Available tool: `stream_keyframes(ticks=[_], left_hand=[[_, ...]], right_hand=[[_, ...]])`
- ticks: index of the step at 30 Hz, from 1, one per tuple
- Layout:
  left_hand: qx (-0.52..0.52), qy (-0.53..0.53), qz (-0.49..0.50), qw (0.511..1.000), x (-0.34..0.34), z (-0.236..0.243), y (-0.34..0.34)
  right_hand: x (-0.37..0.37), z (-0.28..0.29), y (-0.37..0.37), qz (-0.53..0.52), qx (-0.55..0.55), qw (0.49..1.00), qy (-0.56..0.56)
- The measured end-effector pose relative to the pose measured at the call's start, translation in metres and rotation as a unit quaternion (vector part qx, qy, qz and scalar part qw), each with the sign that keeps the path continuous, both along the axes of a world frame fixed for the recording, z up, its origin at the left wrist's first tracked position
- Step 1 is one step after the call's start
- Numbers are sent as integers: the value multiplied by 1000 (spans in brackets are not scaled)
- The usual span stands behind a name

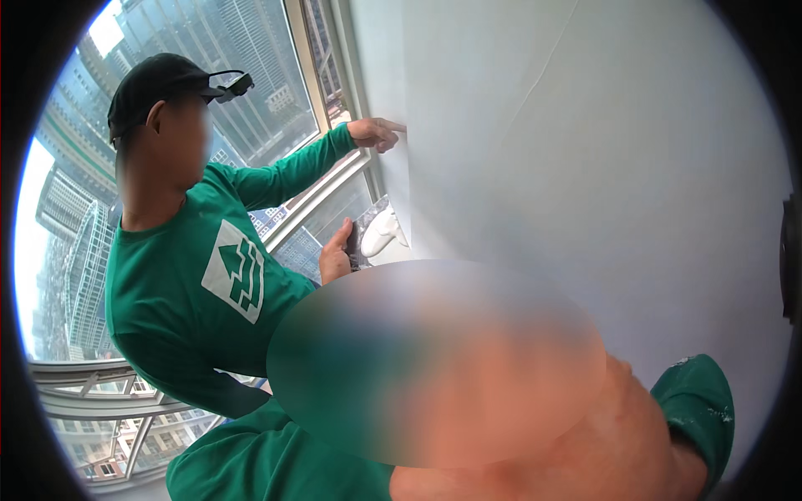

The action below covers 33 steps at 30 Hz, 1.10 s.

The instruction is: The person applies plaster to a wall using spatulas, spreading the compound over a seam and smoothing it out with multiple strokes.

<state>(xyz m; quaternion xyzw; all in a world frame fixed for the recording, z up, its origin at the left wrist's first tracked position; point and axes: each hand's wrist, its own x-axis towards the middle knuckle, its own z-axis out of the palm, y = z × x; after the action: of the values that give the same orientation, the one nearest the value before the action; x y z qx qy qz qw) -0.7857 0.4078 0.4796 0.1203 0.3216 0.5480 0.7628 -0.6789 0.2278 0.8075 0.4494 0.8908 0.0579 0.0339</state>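
Observation:
Both of my forearms come up close at the bottom of the view, in green sleeves. One green sleeve (267,455) shows at lower left, the other green sleeve (702,401) at lower right with white specks on it. Bare skin (635,434) lies between them. A large blurred patch covers the middle, so my fingers and anything they hold are hidden. Just beyond it, a co-worker's hand (337,250) is at the edge of a dark-edged board (359,240) carrying a smooth white paste (384,231).
A co-worker (184,284) in a green top and black cap stands at left, one hand (378,134) pointing against the pale wall (585,167). A thin line (547,67) runs down the wall. Tall windows (251,75) are behind; something dark (789,259) sits at the right edge.

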Motion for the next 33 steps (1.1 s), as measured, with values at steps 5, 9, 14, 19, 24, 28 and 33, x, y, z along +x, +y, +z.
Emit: stream_keyframes(ticks=[5,9,14,19,24,28,33], left_hand=[[35,-9,0,999,-24,8,-11],[28,-2,48,998,-41,-7,-11],[-21,-18,86,996,-51,-17,1],[-10,-31,29,999,-53,-28,27],[1,12,13,1000,-46,-72,61],[-8,62,-31,998,-38,-109,82],[-61,95,-82,990,-36,-149,112]], right_hand=[[-10,-16,-18,-50,43,994,-88],[1,-56,-18,-66,102,991,-64],[78,-86,64,-135,-33,920,368],[130,-159,109,-288,32,737,611],[107,-210,166,-294,128,646,692],[89,-232,200,-319,161,620,698],[104,-274,241,-345,206,529,748]])
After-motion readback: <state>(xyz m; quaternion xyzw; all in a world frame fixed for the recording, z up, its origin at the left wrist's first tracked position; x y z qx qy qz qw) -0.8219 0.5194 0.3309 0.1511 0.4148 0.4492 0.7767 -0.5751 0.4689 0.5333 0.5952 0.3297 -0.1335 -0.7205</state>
